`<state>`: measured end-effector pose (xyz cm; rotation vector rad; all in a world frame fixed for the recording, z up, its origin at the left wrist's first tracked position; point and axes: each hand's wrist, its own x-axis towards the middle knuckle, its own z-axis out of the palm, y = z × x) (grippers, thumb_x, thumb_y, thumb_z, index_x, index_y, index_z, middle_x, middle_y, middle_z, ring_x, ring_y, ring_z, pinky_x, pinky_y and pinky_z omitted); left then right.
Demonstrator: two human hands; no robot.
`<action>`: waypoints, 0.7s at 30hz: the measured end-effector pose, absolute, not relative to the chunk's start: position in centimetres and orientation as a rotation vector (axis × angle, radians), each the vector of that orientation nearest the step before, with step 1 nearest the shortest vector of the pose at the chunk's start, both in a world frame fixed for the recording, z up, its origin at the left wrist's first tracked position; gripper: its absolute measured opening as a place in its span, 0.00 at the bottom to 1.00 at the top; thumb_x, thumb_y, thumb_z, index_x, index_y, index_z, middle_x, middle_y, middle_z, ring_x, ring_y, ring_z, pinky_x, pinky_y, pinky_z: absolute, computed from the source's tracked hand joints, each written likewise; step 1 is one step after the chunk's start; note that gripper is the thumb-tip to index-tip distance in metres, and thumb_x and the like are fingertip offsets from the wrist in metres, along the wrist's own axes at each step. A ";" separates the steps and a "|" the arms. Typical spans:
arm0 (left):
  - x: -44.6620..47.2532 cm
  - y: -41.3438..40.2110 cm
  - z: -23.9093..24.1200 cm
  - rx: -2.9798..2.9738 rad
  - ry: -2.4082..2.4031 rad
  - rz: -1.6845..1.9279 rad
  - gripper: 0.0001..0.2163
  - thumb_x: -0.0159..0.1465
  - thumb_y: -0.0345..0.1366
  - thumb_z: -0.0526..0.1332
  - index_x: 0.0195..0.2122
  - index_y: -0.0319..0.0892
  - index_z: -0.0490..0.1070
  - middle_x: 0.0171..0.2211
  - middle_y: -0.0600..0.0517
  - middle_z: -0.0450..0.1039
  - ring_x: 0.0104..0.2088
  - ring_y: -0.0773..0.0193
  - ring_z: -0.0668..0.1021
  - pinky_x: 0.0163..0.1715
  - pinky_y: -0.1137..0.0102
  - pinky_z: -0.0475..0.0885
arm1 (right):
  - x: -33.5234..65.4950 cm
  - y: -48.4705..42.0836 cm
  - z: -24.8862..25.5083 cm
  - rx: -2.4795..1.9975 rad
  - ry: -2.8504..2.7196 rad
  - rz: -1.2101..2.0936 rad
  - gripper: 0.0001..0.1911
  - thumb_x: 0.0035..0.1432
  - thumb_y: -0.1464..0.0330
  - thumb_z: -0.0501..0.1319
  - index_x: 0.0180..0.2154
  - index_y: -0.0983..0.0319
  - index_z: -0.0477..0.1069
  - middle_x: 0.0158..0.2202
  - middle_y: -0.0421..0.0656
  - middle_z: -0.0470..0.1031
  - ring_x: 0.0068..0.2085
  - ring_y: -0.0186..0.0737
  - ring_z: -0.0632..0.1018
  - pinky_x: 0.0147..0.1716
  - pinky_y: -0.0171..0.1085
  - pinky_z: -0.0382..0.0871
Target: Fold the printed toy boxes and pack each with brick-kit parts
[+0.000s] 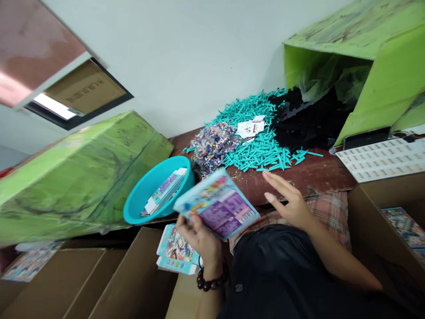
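Gripping flat blue-purple box (barcode showing), left hand clasped round edge; right hand spread.

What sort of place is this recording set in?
Probably a small toy-packing workshop: a heap of teal sticks on the bench, cartons around it, and a printed box in the left hand.

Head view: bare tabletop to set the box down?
One bare strip of table: in front of the teal sticks, between the open right hand and the label sheet. Sticks, bead bags and black parts crowd the back; basin and green carton fill the left. Left hand grips the box.
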<state>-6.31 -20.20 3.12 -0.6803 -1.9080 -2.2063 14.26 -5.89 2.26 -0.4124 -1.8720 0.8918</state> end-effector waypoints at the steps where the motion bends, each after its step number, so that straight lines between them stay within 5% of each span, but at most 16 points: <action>1: -6.8 -19.8 3.1 -0.498 -1.833 -2.336 0.21 0.69 0.48 0.63 0.60 0.47 0.66 0.54 0.48 0.73 0.54 0.61 0.76 0.56 0.67 0.70 | 14.0 -5.6 1.8 -0.454 -1.860 0.990 0.31 0.71 0.65 0.60 0.72 0.49 0.58 0.70 0.46 0.65 0.69 0.48 0.69 0.68 0.52 0.63; 8: -7.5 -17.9 -0.6 -0.082 -1.936 -3.057 0.28 0.61 0.31 0.67 0.60 0.55 0.60 0.51 0.54 0.74 0.45 0.66 0.79 0.45 0.71 0.76 | 12.9 -4.6 -0.5 -0.288 -1.619 1.870 0.41 0.65 0.44 0.59 0.71 0.56 0.55 0.63 0.53 0.73 0.62 0.51 0.76 0.62 0.51 0.68; 13: -6.0 -17.2 -3.8 -0.201 -2.143 -3.333 0.28 0.55 0.30 0.70 0.56 0.48 0.66 0.50 0.51 0.77 0.45 0.62 0.81 0.47 0.65 0.78 | 14.0 -3.7 -0.2 -0.400 -1.481 1.831 0.38 0.63 0.45 0.61 0.68 0.56 0.63 0.59 0.49 0.77 0.58 0.51 0.78 0.57 0.47 0.70; 18: -7.2 -16.7 -5.2 -0.313 -2.427 -3.371 0.22 0.51 0.33 0.73 0.47 0.42 0.72 0.40 0.51 0.80 0.39 0.59 0.83 0.42 0.61 0.81 | 15.0 -1.3 -0.6 -0.719 -1.367 1.640 0.21 0.63 0.56 0.63 0.52 0.60 0.78 0.45 0.44 0.82 0.38 0.40 0.78 0.36 0.36 0.70; 21: -8.1 -16.1 -6.0 -0.367 -2.528 -3.318 0.24 0.51 0.37 0.77 0.48 0.39 0.75 0.40 0.48 0.81 0.36 0.58 0.83 0.38 0.64 0.81 | 15.5 -0.1 -0.4 -0.840 -1.349 1.569 0.18 0.64 0.58 0.61 0.48 0.61 0.80 0.38 0.43 0.82 0.33 0.38 0.76 0.32 0.35 0.67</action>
